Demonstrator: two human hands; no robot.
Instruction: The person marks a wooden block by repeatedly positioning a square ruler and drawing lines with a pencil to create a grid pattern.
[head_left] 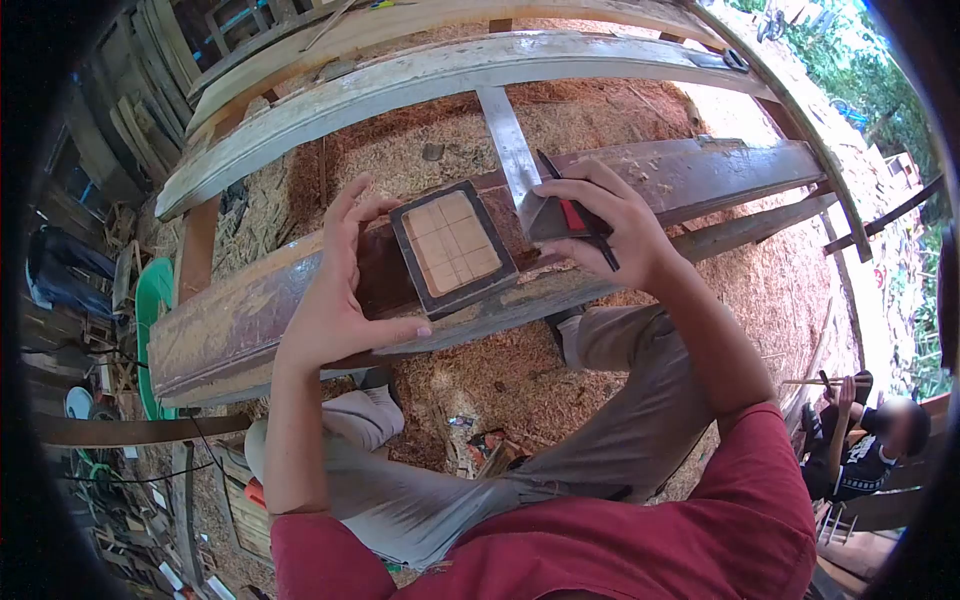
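A square wooden block (450,243) with a dark raised border lies on the bench; pencil lines cross its pale recessed face in a grid. My left hand (335,285) is open around the block's left side, thumb and fingers spread apart, holding nothing. My right hand (612,222) is closed beside the block's right edge. In its fingers is a slim black pencil-like stick (598,243), with a red part (572,214) under them. From the same fingers a wide flat metal blade (510,145) extends away from me; its lower end is partly hidden.
The dark, sawdust-covered wooden bench (235,325) runs across in front of my knees. Behind it stands a long pale plank (400,85) with a handsaw (735,60) at its right end. Wood shavings cover the ground. A green plastic chair (155,300) stands left; another person (870,450) sits at right.
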